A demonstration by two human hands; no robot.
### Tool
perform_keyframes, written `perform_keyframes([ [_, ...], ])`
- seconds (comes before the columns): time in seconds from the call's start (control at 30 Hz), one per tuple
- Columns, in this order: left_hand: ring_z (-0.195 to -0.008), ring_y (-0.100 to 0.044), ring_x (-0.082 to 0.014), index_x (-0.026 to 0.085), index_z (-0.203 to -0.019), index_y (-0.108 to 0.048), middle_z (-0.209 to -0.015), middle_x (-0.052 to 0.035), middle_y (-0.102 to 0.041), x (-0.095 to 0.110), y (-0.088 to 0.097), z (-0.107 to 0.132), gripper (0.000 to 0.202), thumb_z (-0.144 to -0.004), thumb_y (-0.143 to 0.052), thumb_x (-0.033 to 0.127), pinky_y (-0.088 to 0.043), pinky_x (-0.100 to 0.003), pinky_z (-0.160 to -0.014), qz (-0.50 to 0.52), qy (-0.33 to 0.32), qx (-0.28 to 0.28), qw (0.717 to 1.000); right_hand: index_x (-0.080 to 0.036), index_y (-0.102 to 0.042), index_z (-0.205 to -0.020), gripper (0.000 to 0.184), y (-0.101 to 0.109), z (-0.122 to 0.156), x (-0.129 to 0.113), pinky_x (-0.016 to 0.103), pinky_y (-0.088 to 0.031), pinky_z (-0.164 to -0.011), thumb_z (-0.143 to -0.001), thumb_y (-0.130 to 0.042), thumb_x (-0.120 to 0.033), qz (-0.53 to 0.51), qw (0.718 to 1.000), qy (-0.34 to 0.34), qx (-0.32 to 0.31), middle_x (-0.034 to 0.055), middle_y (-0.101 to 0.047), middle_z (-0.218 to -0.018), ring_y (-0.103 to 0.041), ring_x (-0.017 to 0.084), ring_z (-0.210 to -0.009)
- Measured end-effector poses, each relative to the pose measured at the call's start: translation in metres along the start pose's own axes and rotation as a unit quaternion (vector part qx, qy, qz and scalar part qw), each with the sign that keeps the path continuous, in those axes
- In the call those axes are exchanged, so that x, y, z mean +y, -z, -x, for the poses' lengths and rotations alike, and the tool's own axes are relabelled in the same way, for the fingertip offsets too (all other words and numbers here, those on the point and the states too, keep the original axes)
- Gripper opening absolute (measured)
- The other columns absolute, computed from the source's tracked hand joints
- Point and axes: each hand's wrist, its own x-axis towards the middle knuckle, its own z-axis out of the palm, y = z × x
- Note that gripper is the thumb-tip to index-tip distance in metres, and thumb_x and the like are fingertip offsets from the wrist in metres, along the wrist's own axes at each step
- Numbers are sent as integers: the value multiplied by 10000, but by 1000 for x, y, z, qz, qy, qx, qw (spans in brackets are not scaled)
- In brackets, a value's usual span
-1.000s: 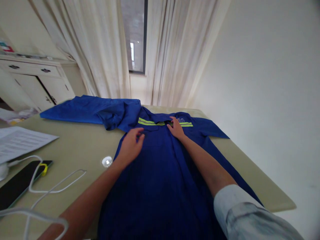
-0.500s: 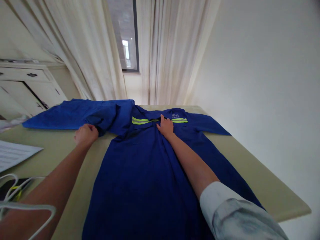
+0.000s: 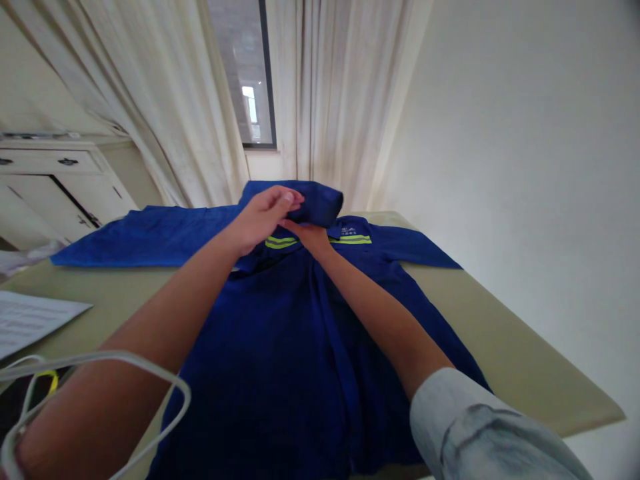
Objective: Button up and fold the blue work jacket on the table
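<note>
A dark blue work jacket [image 3: 270, 333] lies spread out, front side up, with a yellow-green reflective stripe [image 3: 357, 239] and small white lettering across its chest. My left hand [image 3: 270, 207] is closed on one of the jacket's sleeves [image 3: 320, 202] and holds it raised over the chest. Right beside it, at the upper front of the jacket, is my right hand [image 3: 313, 239]. Its thumb points left, while the other fingers are hidden behind the sleeve cloth, so their grip does not show.
The jacket rests on a pale green table [image 3: 540, 380]. Brighter blue folded cloth [image 3: 135, 237] lies at the far left. A printed sheet [image 3: 40, 320] and a white cable [image 3: 150, 367] are at the left. Behind stand curtains [image 3: 345, 100] and a white cabinet [image 3: 50, 193].
My left hand has moved right and up, bringing the sleeve from the left side over the chest. My right hand has shifted slightly left and is now partly covered by the sleeve.
</note>
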Motion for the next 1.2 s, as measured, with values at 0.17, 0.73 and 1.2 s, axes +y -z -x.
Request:
perform_keyframes([
  [0.17, -1271, -614, -328, 206, -1396, -555, -1386, -143, -649, -42, -16, 40, 653, -866, -751, 533, -514, -504, -1072, -274, -46, 48, 959, -197, -700, -1216, 458, 54, -19, -5, 373, -605, -970, -806, -790, -380, -146, 917, -209, 308, 20, -771, -1132, -698, 201, -1093],
  [0.73, -1120, -687, -342, 224, -1212, -694, -1195, -136, -718, -161, 28, 58, 342, -910, -536, 239, -553, -510, -995, -442, 166, 142, 870, -214, -591, -920, 235, 205, -42, 36, 280, -582, -604, -725, -651, -99, -183, 855, -335, 351, -58, -591, -650, -592, 147, -615],
  [1.2, -1133, -707, -427, 134, -1529, -511, -1288, -244, -686, -153, 35, 115, 700, -834, -457, 182, -539, -590, -1004, -484, 231, -3, 844, -189, -620, -1139, 519, 237, 8, 55, 288, -578, -599, -641, -632, -43, -15, 882, -389, 266, -50, -606, -733, -575, 134, -609],
])
